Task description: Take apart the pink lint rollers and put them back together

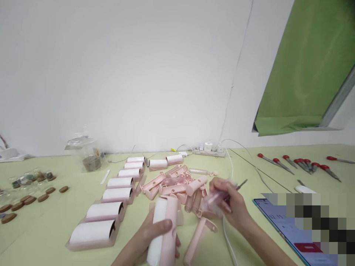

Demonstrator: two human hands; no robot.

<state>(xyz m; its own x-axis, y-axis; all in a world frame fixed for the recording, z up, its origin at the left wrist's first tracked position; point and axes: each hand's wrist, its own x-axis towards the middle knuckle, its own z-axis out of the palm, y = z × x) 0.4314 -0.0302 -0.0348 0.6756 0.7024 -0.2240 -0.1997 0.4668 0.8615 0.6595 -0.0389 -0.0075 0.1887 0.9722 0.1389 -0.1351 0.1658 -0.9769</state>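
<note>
My left hand (pixel 159 234) is closed around a pink-and-white lint roller (pixel 163 225), thumb across its white face. To its right, my right hand (pixel 229 199) is raised over the table, its fingers wrapped round a clear pinkish plastic piece (pixel 212 203). A slim dark metal tool (pixel 242 184) sticks out of the same hand; its other end is hidden. Between and beyond the hands lies a loose pile of pink plastic casings (pixel 174 189). One pink casing part (pixel 198 238) rests nearer me, between the two hands.
A row of white-topped rollers (pixel 91 233) in pink shells runs along the left. Cork lids (pixel 43 198) and small glass jars (pixel 33 177) lie farther left. A power strip (pixel 209 152), cables, red-handled tools (pixel 303 164) and a phone (pixel 291 229) occupy the right.
</note>
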